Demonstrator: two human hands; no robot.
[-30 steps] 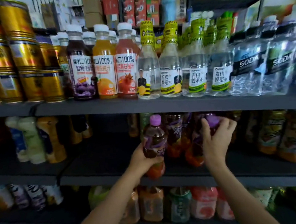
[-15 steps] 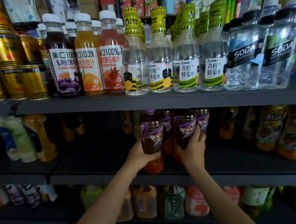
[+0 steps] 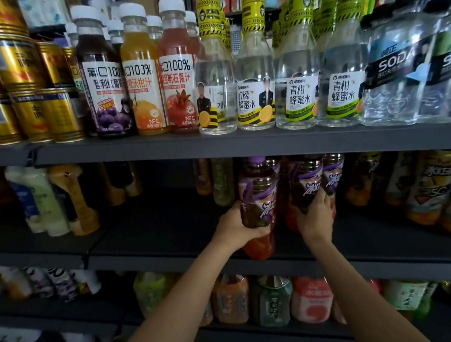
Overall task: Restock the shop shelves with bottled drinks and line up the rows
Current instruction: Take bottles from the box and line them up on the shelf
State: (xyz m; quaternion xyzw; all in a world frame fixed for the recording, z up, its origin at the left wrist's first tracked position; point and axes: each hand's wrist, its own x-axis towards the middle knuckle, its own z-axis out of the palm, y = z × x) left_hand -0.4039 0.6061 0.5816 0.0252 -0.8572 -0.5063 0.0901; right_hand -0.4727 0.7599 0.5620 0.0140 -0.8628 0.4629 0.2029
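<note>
On the middle shelf, two purple-labelled bottles of reddish drink stand side by side near the front. My left hand grips the left bottle around its lower body. My right hand grips the right bottle from the front, fingers wrapped on its label. A third bottle of the same kind stands just right of it, and more sit behind in the dark. Both bottles are upright.
The top shelf carries gold cans, juice bottles, honey-water bottles and soda bottles. Yellow-labelled tea bottles stand right of my hands. The middle shelf is bare left of my left hand. Lower shelves hold more bottles.
My right hand has dropped from a bottle's cap to grip a bottle's body. Both purple-labelled bottles now stand further in under the top shelf, side by side.
</note>
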